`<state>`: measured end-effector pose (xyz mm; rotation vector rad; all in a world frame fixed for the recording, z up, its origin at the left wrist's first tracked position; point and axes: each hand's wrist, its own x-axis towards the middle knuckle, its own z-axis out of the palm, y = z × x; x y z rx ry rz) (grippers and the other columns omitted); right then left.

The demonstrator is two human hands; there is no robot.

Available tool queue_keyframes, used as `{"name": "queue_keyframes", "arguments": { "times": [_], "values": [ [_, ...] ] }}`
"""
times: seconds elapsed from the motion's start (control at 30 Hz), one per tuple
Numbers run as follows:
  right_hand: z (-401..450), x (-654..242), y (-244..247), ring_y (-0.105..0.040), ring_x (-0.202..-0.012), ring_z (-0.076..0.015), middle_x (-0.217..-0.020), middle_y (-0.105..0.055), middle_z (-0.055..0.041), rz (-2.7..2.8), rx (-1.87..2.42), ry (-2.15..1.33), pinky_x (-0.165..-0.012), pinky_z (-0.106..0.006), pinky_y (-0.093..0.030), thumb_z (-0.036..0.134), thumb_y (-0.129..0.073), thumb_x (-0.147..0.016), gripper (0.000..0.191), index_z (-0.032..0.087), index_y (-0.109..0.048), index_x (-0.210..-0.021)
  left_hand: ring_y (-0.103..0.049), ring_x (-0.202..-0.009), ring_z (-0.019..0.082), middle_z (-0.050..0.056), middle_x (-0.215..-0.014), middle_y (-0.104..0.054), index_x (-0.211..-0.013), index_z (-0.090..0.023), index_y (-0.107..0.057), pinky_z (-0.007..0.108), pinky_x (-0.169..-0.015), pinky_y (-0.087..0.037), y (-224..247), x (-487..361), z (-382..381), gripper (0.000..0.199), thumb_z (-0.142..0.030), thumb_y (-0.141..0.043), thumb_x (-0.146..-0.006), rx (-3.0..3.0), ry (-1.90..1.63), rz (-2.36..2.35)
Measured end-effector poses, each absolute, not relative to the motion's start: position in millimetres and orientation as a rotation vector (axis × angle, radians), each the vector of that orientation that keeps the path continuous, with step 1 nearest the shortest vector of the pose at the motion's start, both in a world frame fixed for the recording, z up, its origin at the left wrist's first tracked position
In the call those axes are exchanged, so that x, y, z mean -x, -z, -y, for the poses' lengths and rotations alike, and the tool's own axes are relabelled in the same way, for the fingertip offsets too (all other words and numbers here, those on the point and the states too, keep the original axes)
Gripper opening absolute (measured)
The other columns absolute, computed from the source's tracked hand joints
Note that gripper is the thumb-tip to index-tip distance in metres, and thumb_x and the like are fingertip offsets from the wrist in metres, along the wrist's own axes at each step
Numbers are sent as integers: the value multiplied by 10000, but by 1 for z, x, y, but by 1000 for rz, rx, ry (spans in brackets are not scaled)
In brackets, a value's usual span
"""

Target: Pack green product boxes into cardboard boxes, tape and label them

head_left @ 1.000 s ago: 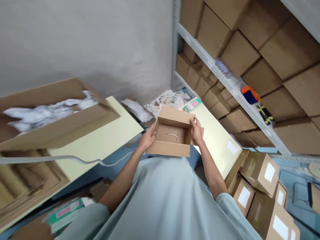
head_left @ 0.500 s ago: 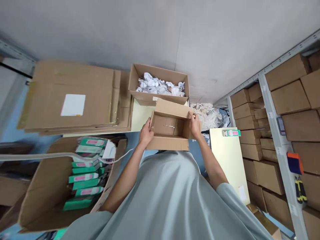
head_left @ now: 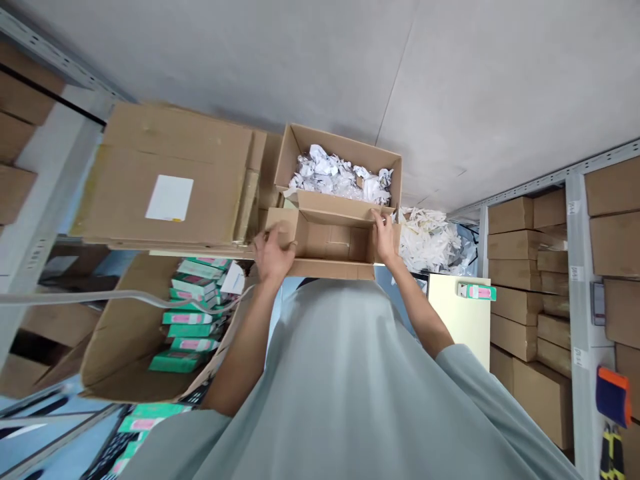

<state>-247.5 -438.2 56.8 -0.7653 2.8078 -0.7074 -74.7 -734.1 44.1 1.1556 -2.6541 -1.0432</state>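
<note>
An open cardboard box [head_left: 334, 241] lies in front of my body with its flaps folded outward; its inside shows bare cardboard. My right hand [head_left: 384, 239] grips the box at its far right corner, thumb and fingers on the edge. At the other end, my left hand [head_left: 273, 257] is over the left flap, its fingers apart and slightly bent. Just behind stands a larger cardboard box [head_left: 395, 180] filled with crumpled white paper [head_left: 345, 177] and some clear plastic.
Flattened cartons [head_left: 215, 153] are stacked at left. Below them, a big carton [head_left: 113, 353] holds several green-and-pink packets [head_left: 187, 318]. Shredded paper [head_left: 425, 240] is piled at right, beside a pale board [head_left: 453, 320] bearing one green packet [head_left: 477, 291]. Shelves of boxes [head_left: 515, 273] line the right.
My left hand has shifted from the box's left wall outward to the left flap, which now lies folded out. My right hand stays at the right corner. The view has turned slightly.
</note>
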Motion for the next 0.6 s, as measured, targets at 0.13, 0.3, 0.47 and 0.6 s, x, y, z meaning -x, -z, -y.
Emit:
{"name": "queue_keyframes", "arguments": {
  "times": [0.13,0.3,0.47,0.6],
  "values": [
    [440,246,-60,-718,-1402,-340,-1646,-560,-237,-2813,661,722,-1187,-524,-625,153,-458,-1121,632,233,-547,-1742,-514,-1568,440,220,-1624,-589,-1544,-152,-692,659,-1398,-342,-59,78,741,642,-284,-803,-927,-1138,936,2613],
    [452,246,-66,-736,-1355,-321,-1569,-598,-215,-2821,715,752,-1091,-468,-689,186,-461,-1149,581,246,-574,-1716,-635,-1441,390,188,-1448,-680,-1380,-186,-781,608,-1353,-436,-72,84,757,436,-224,-695,-954,-1147,915,2543],
    [464,238,-79,-760,-1264,-310,-1622,-529,-232,-2849,639,746,-1048,-476,-712,228,-500,-1158,496,237,-639,-1633,-632,-1448,424,221,-1429,-689,-1383,-158,-777,647,-1351,-436,-89,96,774,454,-287,-725,-951,-1090,893,2512],
    [475,241,-103,-738,-1282,-314,-1628,-530,-222,-2913,514,723,-1111,-499,-678,260,-509,-1170,392,227,-715,-1502,-554,-1572,402,200,-1627,-617,-1520,-182,-713,589,-1391,-405,-111,130,778,564,-416,-759,-1009,-754,931,2533]
  ]
}}
